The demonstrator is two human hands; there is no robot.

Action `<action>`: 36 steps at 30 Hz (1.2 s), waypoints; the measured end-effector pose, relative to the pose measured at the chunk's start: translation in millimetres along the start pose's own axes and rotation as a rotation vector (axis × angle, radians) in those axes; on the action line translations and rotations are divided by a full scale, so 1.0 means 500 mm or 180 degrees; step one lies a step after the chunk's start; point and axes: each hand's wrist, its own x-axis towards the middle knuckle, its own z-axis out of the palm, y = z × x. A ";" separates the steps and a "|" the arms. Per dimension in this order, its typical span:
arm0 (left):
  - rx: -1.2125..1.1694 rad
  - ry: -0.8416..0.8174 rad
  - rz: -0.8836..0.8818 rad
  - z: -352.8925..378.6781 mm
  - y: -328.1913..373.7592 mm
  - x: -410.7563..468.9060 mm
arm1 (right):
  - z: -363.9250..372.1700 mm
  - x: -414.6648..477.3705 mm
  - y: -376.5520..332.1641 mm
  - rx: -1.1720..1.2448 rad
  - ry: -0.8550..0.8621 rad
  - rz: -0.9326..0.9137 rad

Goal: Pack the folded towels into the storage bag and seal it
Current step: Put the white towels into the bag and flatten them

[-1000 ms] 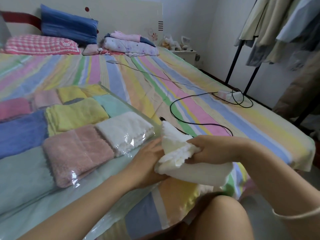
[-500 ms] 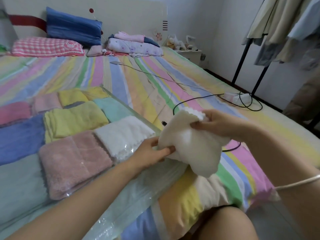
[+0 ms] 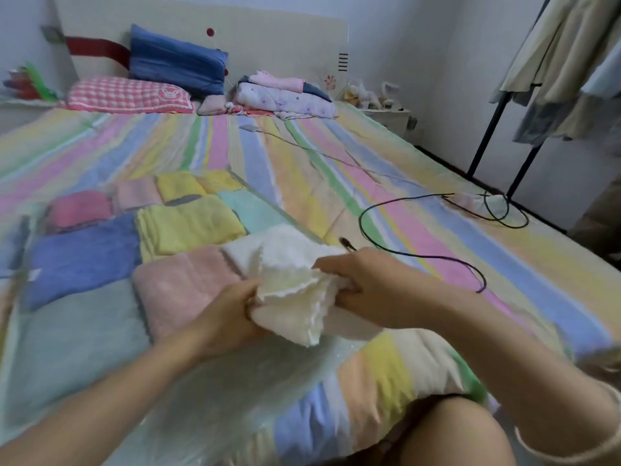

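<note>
The storage bag point(image 3: 77, 348), clear plastic, lies flat on the striped bed point(image 3: 420, 203) at 9 o'clock of the hands. Inside it sit folded towels: blue towel point(image 3: 80, 257), yellow towel point(image 3: 188, 223), pink towel point(image 3: 181, 287). The left hand point(image 3: 228, 317) is clamped on the lower left edge of the cream towel point(image 3: 295, 297). The right hand point(image 3: 363, 280) grips that towel's upper right edge. The cream towel is held bunched above the bag's near right corner. A black cable point(image 3: 420, 255) loops on the bed at 2 o'clock.
</note>
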 end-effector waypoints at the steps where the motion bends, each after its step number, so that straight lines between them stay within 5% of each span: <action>1: 0.0085 -0.0261 -0.0058 -0.002 -0.026 -0.024 | 0.029 0.002 0.000 0.0088 -0.0297 0.0065; 7: 0.0373 -0.0357 -0.0571 -0.013 -0.054 -0.095 | 0.084 0.036 0.000 0.0603 -0.0638 0.0389; 13: 0.0971 0.0656 -0.0741 -0.015 -0.060 -0.099 | 0.090 0.113 0.010 0.0549 -0.0256 0.0374; 21: 0.1298 0.1128 -0.0844 -0.026 -0.065 -0.098 | 0.162 0.186 0.029 -0.0064 -0.0120 0.0410; 28: 0.1609 0.0997 -0.1199 -0.027 -0.053 -0.123 | 0.176 0.210 0.023 0.0485 -0.0465 0.0346; 36: 0.0758 0.0603 -0.1885 -0.023 -0.047 -0.125 | 0.165 0.196 0.012 0.0297 -0.0819 0.0700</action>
